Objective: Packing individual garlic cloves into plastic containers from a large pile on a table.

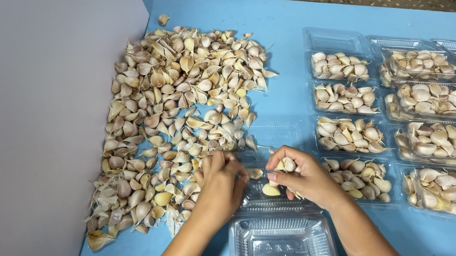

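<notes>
mid-fill: right hand [304, 177] fingers curl closed around several garlic cloves [279, 169] over the open clear tray [279, 240]; left hand [221, 178] fingers pinch cloves at the loose pile [176, 112] edge; releasing them needs steady aim.

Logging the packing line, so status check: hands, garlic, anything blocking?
Left hand closed on cloves at the garlic pile. Right hand grips cloves above the open clear tray. Filled trays to the right; nothing blocking.
</notes>
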